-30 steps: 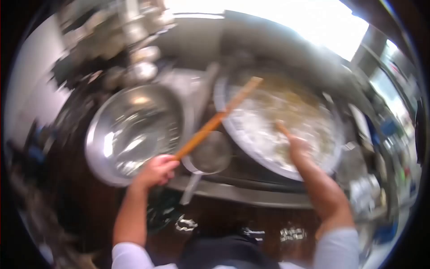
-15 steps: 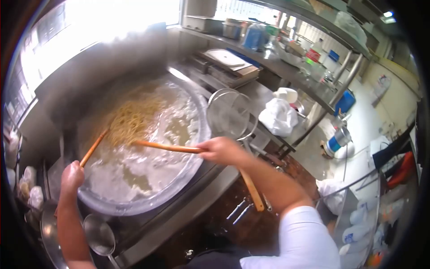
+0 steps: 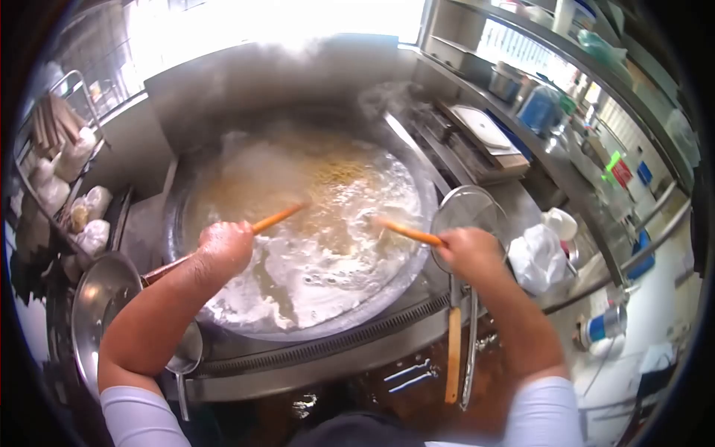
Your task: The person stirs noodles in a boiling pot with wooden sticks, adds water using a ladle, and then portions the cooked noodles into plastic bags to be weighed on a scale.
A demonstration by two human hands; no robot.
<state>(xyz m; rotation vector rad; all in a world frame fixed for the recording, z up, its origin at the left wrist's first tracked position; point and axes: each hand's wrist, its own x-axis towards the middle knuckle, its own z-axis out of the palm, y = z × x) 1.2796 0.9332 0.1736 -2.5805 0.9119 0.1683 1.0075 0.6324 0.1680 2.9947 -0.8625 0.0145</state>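
Observation:
A large round pot (image 3: 406, 287) holds bubbling, foamy, steaming water (image 3: 313, 276). Yellow noodles (image 3: 344, 176) show toward its far side, mostly under the surface and blurred by steam. My left hand (image 3: 227, 246) is closed around a long wooden stick (image 3: 278, 217), whose tip reaches over the water at the pot's middle. On the pot's right side, my right hand (image 3: 473, 253) grips a second wooden stick (image 3: 408, 232), its tip at the foam. The two sticks are apart, and nothing is between them.
Right of the pot lies a round wire strainer (image 3: 471, 212) with a wooden handle (image 3: 453, 350). A metal ladle (image 3: 186, 350) and a steel bowl (image 3: 93, 320) stand at the left. A white plastic bag (image 3: 536, 257) sits on the right counter below shelves.
The view has swung left. Both sticks have moved away from the noodles, which were bunched at the surface between them and now lie lower and farther back. My left hand is farther over the pot.

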